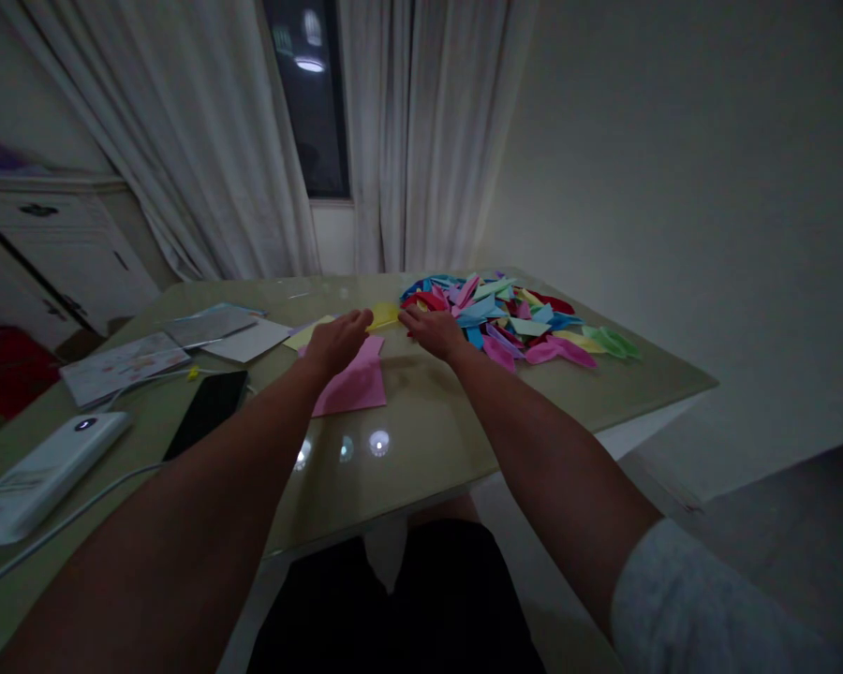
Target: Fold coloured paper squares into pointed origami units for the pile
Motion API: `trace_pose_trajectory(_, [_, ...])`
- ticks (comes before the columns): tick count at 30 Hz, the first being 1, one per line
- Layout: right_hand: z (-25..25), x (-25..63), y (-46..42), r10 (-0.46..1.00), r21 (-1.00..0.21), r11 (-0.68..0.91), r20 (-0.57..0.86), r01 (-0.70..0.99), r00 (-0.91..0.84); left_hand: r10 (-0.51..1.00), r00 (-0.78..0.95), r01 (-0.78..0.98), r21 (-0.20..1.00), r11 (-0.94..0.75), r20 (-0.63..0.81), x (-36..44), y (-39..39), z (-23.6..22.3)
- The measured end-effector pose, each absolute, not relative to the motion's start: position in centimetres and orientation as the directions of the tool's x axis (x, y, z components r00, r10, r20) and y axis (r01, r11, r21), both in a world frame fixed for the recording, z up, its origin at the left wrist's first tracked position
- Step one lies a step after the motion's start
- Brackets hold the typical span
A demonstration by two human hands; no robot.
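Note:
A small piece of yellow paper (385,315) stretches between my two hands, above the middle of the table. My left hand (341,342) has its fingers closed at the paper's left end. At the right end my right hand (430,329) pinches it, close to a heap of folded coloured papers (512,318). Under and beside my left hand lies a square of pink paper (355,382). Part of a pale yellow sheet (307,335) shows behind my left hand. My fingertips are small and dim in the picture.
On the left lie a black phone (207,410), a white power bank (46,479) with a white cable (123,479), a printed sheet (125,365) and a white sheet (249,340). The glass-topped table (421,440) has its right corner near the wall. Curtains (436,140) hang behind.

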State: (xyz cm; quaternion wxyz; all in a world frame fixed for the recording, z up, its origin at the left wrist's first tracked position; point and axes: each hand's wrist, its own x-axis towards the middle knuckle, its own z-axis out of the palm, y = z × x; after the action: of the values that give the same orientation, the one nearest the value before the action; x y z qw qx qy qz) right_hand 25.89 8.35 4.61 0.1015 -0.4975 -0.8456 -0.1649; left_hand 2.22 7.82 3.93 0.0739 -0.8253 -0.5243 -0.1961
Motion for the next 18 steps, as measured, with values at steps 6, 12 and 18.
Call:
trace_pose_trajectory(6, [2.8, 23.9, 8.7, 0.801, -0.006, 0.337, 0.528, 0.941, -0.284, 0.788, 0.056, 0.919, 0.277, -0.281, 0.613, 4.1, 5.7, 1.7])
trace_pose_trajectory(12, [-1.8, 21.7, 7.5, 0.804, -0.687, 0.529, 0.594, 0.497, -0.034, 0.682, 0.106, 0.898, 0.225, -0.379, 0.723, 3.2, 2.6, -1.0])
trace_pose_trajectory(18, [-2.1, 22.0, 6.2, 0.872, -0.864, 0.48, 0.451, 0.151, -0.189, 0.608, 0.27, 0.848, 0.115, -0.518, 0.747, 3.3, 2.0, -1.8])
